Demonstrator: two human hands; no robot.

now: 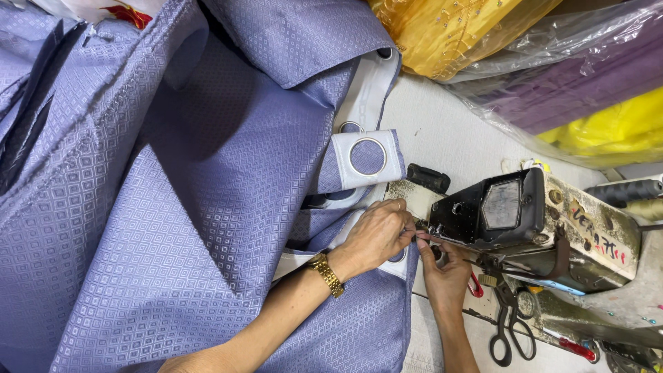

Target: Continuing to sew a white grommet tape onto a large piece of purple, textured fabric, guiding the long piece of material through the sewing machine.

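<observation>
Head view, looking down: left hand lies on the white header band of a lavender curtain, fingers curled and pinched together at the band's edge, right against the head of an old sewing machine. Gold watch on that wrist. Right hand sits just below the machine head, fingers bent in close to the left hand's fingertips — cannot tell whether it actually grips anything, the contact spot is hidden by the fingers and the machine.

Curtain fills the left and centre of the frame, bunched in folds with a woven diamond pattern. Header band runs up from the hands toward top centre; one metal eyelet ring shows fully on a folded flap, another partly above it.

Machine is black and cream, worn, resting on a pale surface. Black-handled scissors lie on the surface just beside the right hand, below the machine. A small red-handled tool lies further right.

Top right — yellow fabric, plus a clear plastic bag holding purple and yellow cloth, well apart from the hands.
</observation>
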